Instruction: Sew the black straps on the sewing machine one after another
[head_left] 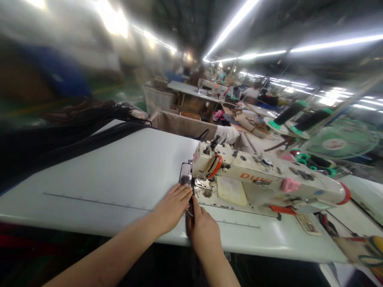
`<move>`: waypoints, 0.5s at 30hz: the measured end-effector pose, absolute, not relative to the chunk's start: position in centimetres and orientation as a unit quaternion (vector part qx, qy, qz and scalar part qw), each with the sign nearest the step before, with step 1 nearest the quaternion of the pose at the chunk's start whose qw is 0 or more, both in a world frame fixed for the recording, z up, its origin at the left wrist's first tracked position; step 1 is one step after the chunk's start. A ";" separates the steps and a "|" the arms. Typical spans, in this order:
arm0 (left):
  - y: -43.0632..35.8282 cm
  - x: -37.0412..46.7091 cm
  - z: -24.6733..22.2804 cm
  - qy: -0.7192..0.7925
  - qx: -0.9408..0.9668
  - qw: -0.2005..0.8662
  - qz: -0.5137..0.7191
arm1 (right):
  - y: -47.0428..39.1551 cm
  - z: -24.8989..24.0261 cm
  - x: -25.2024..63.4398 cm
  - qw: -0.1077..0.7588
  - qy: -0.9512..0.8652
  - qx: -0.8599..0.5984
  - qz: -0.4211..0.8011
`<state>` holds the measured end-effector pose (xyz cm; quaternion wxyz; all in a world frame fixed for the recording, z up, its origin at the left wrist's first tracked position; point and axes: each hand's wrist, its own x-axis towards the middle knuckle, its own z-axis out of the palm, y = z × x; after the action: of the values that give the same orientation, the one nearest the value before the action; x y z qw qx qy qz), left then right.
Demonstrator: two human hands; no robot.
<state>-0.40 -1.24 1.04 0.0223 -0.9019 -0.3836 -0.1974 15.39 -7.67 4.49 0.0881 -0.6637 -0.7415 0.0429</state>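
Observation:
A black strip (190,208), perhaps a strap, lies at the left end of a white sewing machine (239,171), by its needle area, and runs down over the table's front edge. My left hand (172,205) rests on the strip from the left with its fingers stretched out flat. From the front right, my right hand (206,229) grips the same strip, its index finger pointing along it towards the presser foot. The right thumb is mostly hidden. The needle itself cannot be made out.
Long black strips (74,139) are heaped over the left of the white table (119,167). Behind the machine stands a cloth-lined bin (182,124). Black thread cones (290,113) and a green fan (338,141) are at the right. More sewing tables fill the background.

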 end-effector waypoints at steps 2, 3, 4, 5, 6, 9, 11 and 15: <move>-1.5 -0.2 0.9 -0.379 -0.901 0.042 -0.208 | -7.9 4.4 16.3 0.119 -0.741 -0.658 0.061; -1.6 -0.2 0.8 -0.379 -0.899 0.051 -0.214 | -8.0 4.3 16.9 0.132 -0.739 -0.658 0.064; -1.7 -0.2 0.8 -0.380 -0.897 0.057 -0.220 | -8.0 4.1 17.5 0.144 -0.735 -0.660 0.062; -1.8 -0.2 0.8 -0.383 -0.894 0.064 -0.224 | -7.9 3.9 18.1 0.153 -0.731 -0.663 0.054; -1.9 -0.2 0.9 -0.387 -0.891 0.069 -0.226 | -7.8 3.7 18.7 0.160 -0.728 -0.666 0.041; -2.1 0.1 1.0 -0.393 -0.889 0.077 -0.222 | -7.5 2.9 19.8 0.184 -0.728 -0.661 -0.002; -2.2 0.2 1.1 -0.399 -0.887 0.075 -0.222 | -7.4 2.4 20.2 0.198 -0.735 -0.648 -0.022; -2.2 0.3 0.9 -0.404 -0.885 0.064 -0.224 | -7.4 1.7 20.3 0.213 -0.747 -0.628 -0.046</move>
<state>0.32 -2.17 0.94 0.0640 -0.8846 -0.4043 -0.2236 20.29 -7.45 1.68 0.2132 -0.6280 -0.7470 -0.0461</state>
